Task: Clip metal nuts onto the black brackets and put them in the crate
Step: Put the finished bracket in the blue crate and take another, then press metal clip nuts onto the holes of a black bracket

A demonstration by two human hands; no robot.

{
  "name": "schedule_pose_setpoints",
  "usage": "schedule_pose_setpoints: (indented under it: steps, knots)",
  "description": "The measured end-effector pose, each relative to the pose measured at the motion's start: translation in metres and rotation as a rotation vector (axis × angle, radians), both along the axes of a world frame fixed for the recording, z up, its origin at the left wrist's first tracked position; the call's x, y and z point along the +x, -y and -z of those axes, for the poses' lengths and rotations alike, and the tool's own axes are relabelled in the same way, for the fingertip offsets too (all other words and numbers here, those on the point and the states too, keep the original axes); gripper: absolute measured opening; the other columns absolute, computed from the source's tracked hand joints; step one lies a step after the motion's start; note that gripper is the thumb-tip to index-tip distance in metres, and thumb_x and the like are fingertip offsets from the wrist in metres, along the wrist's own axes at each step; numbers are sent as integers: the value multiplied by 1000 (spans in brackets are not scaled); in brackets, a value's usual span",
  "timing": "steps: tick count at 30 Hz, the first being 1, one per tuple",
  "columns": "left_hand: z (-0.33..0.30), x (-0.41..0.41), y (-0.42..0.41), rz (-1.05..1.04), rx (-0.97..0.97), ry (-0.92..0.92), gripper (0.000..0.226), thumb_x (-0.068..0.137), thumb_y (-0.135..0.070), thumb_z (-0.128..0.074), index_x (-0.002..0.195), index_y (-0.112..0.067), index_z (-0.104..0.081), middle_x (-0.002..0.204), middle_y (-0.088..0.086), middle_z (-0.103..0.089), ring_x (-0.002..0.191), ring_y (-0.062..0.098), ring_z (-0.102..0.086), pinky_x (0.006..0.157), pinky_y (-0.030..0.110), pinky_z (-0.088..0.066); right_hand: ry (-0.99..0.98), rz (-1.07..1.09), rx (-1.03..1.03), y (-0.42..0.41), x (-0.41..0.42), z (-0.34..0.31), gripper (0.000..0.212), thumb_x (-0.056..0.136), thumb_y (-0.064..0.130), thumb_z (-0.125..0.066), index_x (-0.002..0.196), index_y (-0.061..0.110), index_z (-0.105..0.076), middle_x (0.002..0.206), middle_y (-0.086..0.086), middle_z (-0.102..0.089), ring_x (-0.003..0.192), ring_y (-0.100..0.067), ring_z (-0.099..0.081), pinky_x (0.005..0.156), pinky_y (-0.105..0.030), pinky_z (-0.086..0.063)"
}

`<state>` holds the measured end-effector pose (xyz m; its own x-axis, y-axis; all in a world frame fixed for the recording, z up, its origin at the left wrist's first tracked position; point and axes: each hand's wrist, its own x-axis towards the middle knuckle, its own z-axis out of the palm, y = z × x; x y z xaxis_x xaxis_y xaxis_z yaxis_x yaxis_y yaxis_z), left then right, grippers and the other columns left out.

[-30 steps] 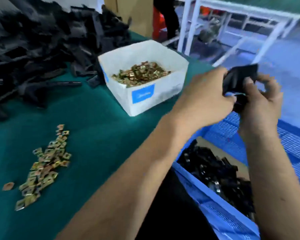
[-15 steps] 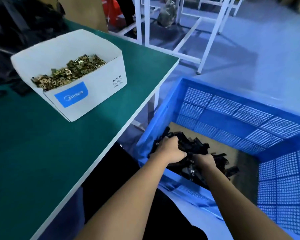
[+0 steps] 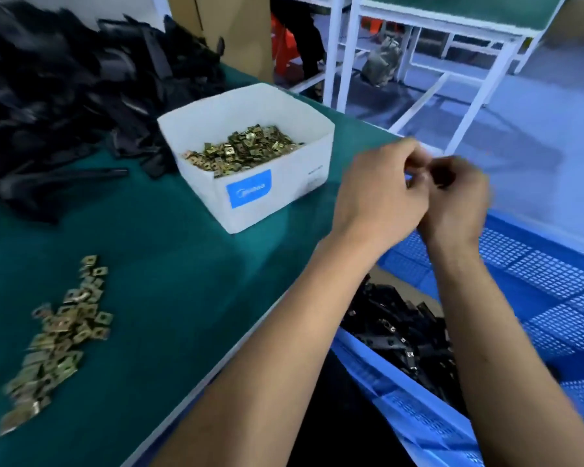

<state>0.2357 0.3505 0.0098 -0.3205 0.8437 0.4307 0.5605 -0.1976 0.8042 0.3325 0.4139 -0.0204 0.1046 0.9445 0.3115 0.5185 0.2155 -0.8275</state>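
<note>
Now that both hands are up out of the crate point(image 3: 536, 284), left hand point(image 3: 381, 197) and right hand point(image 3: 459, 197) curl together empty, so another bracket is due

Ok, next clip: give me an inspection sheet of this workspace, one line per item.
Surface: green table, white edge on the near right.
Job's things: heap of black brackets at far left; white box of metal nuts; loose nuts spread at near left; blue crate beside the table holding finished brackets.
Clutter: nothing seen.
Hands: left hand and right hand raised together over the table edge, fingers curled; blurred, any small part between them cannot be told.
Cables: nothing seen.
Surroundings: white-framed tables, cardboard box, grey floor.
</note>
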Motion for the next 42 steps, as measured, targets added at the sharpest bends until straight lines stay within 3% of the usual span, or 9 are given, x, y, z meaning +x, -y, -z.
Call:
schedule_pose_setpoints:
  steps: [4, 10, 15, 20, 26, 32, 37, 39, 42]
  knots:
    - [-49, -78, 60, -260, 308, 88, 11, 85, -2, -67, 87, -13, -71, 80, -11, -71, 72, 7, -67, 72, 30, -57, -123, -326, 249, 60, -93, -67, 14, 88, 25, -60, 92, 22, -74, 79, 10, -70, 75, -6, -66, 70, -25, -51]
    - [-25, -199, 186, -810, 323, 89, 12, 81, -1, -65, 84, -12, -69, 75, -11, -67, 70, 1, -63, 72, 26, -53, 22, -876, 223, 165, -245, -61, 11, 91, 20, -63, 86, 19, -73, 77, 6, -68, 72, -10, -59, 65, -28, -40]
    - [28, -273, 302, -1164, 129, 22, 10, 87, -6, -65, 88, -14, -69, 77, -13, -65, 75, 1, -62, 77, 24, -53, 290, -1272, 85, 242, -346, -19, 19, 89, 16, -68, 104, 25, -76, 106, 1, -73, 103, -19, -66, 87, -27, -49]
    - [50, -313, 351, -1385, 104, 188, 9, 84, -10, -65, 84, -18, -68, 77, -11, -68, 76, 8, -67, 83, 37, -56, 597, -1314, 159, 273, -413, 12, 35, 101, 26, -61, 134, 37, -64, 143, -9, -47, 134, -34, -36, 107, -37, -39]
    - [51, -321, 351, -1275, 212, 459, 5, 91, -9, -62, 89, -11, -66, 85, 6, -71, 69, 25, -73, 68, 42, -62, 100, -1307, -28, 276, -419, 7, 18, 93, 11, -71, 101, 24, -82, 97, 14, -74, 92, 1, -67, 84, -11, -48]
    - [35, -325, 354, -855, 344, 919, 38, 97, -38, -69, 114, -6, -60, 121, 19, -70, 104, 27, -74, 88, 39, -63, -182, -1370, 59, 275, -382, -6, 13, 87, 7, -71, 89, 18, -78, 81, 11, -75, 77, -5, -71, 77, -30, -60]
    - [27, -318, 355, -754, 459, 919, 18, 96, -3, -67, 112, 1, -58, 97, 13, -73, 88, 26, -73, 84, 38, -60, -82, -1601, 338, 279, -353, -3, 18, 87, -3, -68, 102, 6, -73, 95, 0, -73, 89, -10, -69, 81, -28, -57]
    - [22, -320, 362, -769, 552, 892, 24, 93, 14, -54, 107, -5, -56, 85, 5, -64, 72, 18, -64, 71, 31, -54, 18, -1718, 241, 273, -347, -6, 23, 88, 1, -73, 110, 8, -69, 94, -1, -75, 86, -12, -71, 81, -31, -58]
    - [16, -327, 379, -649, 736, 1089, 21, 96, 1, -40, 101, -15, -53, 77, -2, -48, 57, 11, -39, 54, 22, -33, 453, -1951, 81, 256, -343, -18, 22, 82, 19, -87, 100, 15, -75, 85, 4, -77, 77, -8, -71, 78, -30, -58]
